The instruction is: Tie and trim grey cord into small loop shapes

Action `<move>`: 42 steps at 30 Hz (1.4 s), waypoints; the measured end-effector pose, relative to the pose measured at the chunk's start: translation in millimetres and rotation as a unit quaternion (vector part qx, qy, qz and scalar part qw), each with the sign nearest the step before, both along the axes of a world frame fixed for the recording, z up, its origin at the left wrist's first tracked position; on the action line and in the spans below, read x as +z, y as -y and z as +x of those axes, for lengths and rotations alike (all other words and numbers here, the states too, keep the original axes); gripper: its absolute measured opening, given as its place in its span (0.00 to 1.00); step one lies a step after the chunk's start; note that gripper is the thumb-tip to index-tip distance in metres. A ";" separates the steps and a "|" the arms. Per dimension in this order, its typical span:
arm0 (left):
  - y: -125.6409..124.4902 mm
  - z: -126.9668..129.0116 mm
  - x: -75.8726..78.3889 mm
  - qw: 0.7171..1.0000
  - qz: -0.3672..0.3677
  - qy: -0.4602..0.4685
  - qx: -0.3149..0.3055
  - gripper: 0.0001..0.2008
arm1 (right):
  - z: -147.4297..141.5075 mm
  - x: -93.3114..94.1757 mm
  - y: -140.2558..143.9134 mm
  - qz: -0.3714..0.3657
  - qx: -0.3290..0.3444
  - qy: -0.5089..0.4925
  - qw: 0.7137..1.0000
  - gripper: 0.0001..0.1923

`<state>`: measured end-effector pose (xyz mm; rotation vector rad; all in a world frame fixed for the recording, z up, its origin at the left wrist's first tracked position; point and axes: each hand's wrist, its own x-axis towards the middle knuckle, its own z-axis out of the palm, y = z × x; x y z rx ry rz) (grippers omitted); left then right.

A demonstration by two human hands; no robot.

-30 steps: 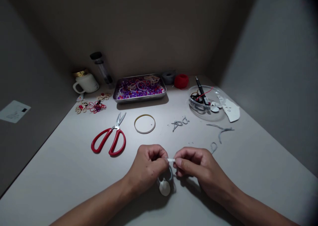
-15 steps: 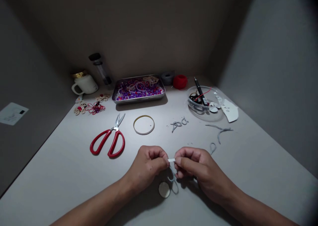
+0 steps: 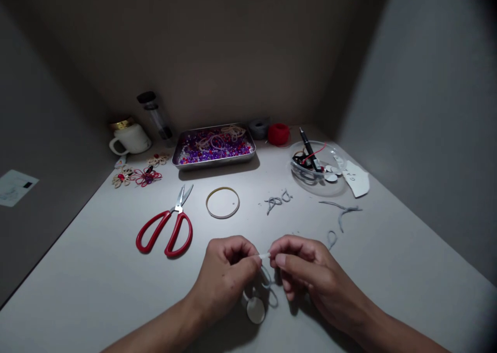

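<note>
Between the fingertips of my left hand (image 3: 229,267) and my right hand (image 3: 308,270) runs a narrow white strip (image 3: 264,256). Each hand pinches one end of it with thumb and forefinger. A thin blue-grey cord (image 3: 266,278) hangs in a loop beneath the strip, close to my left fingertips; where its upper end goes is hidden. Below my left hand is a round white disc (image 3: 256,310) with a dark rim. A small loop of grey cord (image 3: 331,239) lies on the table just beyond my right hand.
Red-handled scissors (image 3: 179,208) lie partly spread at left, beside a thin hoop (image 3: 207,208). Cord scraps (image 3: 274,203) lie farther right. Behind stand a metal bead tray (image 3: 217,162), a red cord roll (image 3: 278,134), a mug (image 3: 132,140) and a clear dish (image 3: 342,161) holding a pen.
The view has tilted a little, so everything sits slightly lower. The strip looks narrower between my fingertips, and the lower fingers of my right hand have shifted. Both pinches stay.
</note>
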<state>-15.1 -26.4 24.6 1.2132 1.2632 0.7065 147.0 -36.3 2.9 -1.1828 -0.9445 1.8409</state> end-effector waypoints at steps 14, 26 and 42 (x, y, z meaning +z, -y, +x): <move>-0.8 -1.4 -1.8 0.997 -0.040 0.064 -0.033 0.07 | -4.8 6.2 0.0 0.027 0.006 0.085 0.996 0.08; 7.5 -7.6 -11.7 0.905 0.406 -0.125 -0.017 0.05 | -0.3 0.4 0.8 -0.013 0.019 0.008 1.000 0.10; 3.2 -12.7 -23.3 0.704 0.679 -0.185 -0.095 0.11 | -1.6 2.9 -2.2 -0.080 0.042 0.008 0.996 0.09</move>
